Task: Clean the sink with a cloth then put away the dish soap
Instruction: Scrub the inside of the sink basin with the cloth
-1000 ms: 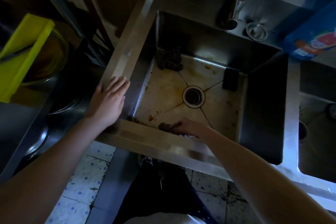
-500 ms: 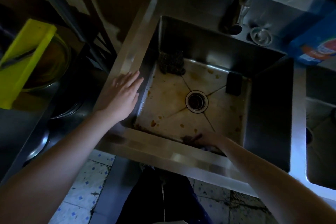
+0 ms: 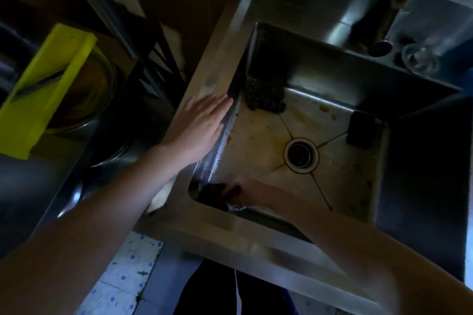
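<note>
A steel sink (image 3: 294, 235) with a stained, brownish floor and a round drain (image 3: 301, 155) fills the middle of the head view. My left hand (image 3: 202, 128) lies flat with straight fingers on the sink's left rim. My right hand (image 3: 245, 193) is down in the near left corner of the basin, pressing a cloth (image 3: 234, 207) against the floor; only a pale bit of cloth shows under it, and the fingers lie in shadow. No dish soap bottle is plainly in view.
A dark scouring pad (image 3: 265, 96) lies in the far left corner of the basin, a black sponge (image 3: 360, 130) at the far right. The tap (image 3: 399, 5) stands behind. A yellow board (image 3: 43, 89) rests over a metal bowl (image 3: 92, 94) at left.
My right hand has slid the cloth leftward along the near edge into the near left corner. My left hand has moved farther along the left rim. The camera has shifted.
</note>
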Action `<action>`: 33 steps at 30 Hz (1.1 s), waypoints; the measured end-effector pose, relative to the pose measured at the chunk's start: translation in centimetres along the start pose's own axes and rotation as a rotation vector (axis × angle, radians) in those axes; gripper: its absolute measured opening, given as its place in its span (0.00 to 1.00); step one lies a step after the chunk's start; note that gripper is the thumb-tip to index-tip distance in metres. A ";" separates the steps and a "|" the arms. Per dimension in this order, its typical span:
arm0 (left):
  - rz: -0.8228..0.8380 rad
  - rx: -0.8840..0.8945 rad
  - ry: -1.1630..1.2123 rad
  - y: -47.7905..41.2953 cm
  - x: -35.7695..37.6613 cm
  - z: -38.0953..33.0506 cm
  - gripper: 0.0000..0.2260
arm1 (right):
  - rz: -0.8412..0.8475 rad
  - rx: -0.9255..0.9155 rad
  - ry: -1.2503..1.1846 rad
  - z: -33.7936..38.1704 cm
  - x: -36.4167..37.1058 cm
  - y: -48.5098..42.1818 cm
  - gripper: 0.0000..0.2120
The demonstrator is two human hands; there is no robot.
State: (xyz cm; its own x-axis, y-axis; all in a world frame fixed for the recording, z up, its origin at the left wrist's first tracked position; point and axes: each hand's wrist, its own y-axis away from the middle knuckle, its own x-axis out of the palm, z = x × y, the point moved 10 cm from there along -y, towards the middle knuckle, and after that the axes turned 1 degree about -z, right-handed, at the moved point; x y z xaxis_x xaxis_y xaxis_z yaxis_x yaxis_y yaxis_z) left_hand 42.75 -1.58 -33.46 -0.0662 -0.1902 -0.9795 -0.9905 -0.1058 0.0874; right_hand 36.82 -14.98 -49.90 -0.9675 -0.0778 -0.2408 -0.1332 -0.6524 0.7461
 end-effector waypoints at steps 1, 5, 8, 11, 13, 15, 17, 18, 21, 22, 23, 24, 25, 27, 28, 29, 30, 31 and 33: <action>0.003 -0.004 0.000 0.1 0.1 0.1 0.24 | 0.001 -0.025 0.030 0.2 0.1 -0.3 0.12; 0.007 -0.024 0.062 0.2 0.2 0.6 0.23 | 0.022 -0.115 0.168 0.9 0.7 -1.9 0.13; -0.010 -0.033 0.113 -0.1 -0.1 0.6 0.22 | 0.046 -0.198 0.299 1.4 1.1 -3.1 0.10; -0.053 -0.034 0.138 -0.4 -0.6 0.7 0.21 | 0.050 -0.294 0.396 1.7 1.8 -3.7 0.07; -0.071 -0.043 0.080 -0.7 -0.7 1.2 0.22 | 0.046 -0.325 0.406 1.2 2.3 -4.1 0.07; -0.085 -0.062 0.027 -1.3 -0.8 1.8 0.21 | 0.036 -0.354 0.431 0.8 2.4 -4.3 0.10; -0.074 -0.064 0.005 -2.0 -0.8 2.0 0.21 | 0.008 -0.476 0.505 1.2 2.4 -4.2 0.15; -0.067 -0.060 0.002 -2.3 -0.7 2.1 0.21 | -0.001 -0.565 0.553 1.6 2.5 -4.1 0.16; -0.067 -0.057 0.001 -2.8 -0.5 2.1 0.21 | -0.045 -0.714 0.697 1.8 2.0 -4.1 0.17; -0.076 -0.061 0.010 -2.8 -0.5 2.2 0.20 | -0.082 -0.722 0.735 1.6 1.4 -4.4 0.17; -0.088 -0.065 0.023 -2.8 -0.5 2.2 0.20 | -0.121 -0.715 0.753 1.4 0.8 -4.7 0.17; -0.100 -0.069 0.038 -2.8 -0.5 2.3 0.20 | -0.169 -0.705 0.749 1.3 0.0 -5.1 0.17; -0.109 -0.072 0.050 -2.8 -0.5 2.4 0.20 | -0.191 -0.673 0.704 1.0 -1.0 -5.7 0.17; -0.120 -0.073 0.062 -2.8 -0.5 2.5 0.20 | -0.214 -0.556 0.604 -0.1 -3.3 -7.4 0.19; -0.126 -0.071 0.061 -2.9 -0.6 2.5 0.20 | -0.210 -0.496 0.609 -0.7 -4.3 -8.2 0.20; -0.131 -0.067 0.060 -2.9 -0.5 2.4 0.20 | -0.215 -0.459 0.622 -1.0 -5.3 -8.8 0.20; -0.135 -0.064 0.057 -2.9 -0.5 2.4 0.20 | -0.237 -0.439 0.606 -1.1 -6.4 -9.1 0.19; -0.140 -0.064 0.056 -2.8 -0.5 2.3 0.20 | -0.272 -0.417 0.568 -1.1 -7.8 -9.3 0.18; -0.151 -0.075 0.060 -2.8 -0.4 2.4 0.20 | -0.360 -0.337 0.479 -1.3 -10.6 -9.7 0.18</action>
State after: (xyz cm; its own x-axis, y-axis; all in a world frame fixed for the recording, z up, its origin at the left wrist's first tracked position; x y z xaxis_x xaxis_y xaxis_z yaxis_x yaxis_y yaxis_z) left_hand 45.23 1.18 -33.71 0.0924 -0.2246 -0.9701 -0.9767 -0.2098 -0.0445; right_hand 48.66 -8.84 -55.37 -0.6633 -0.0862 -0.7433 -0.2795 -0.8929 0.3530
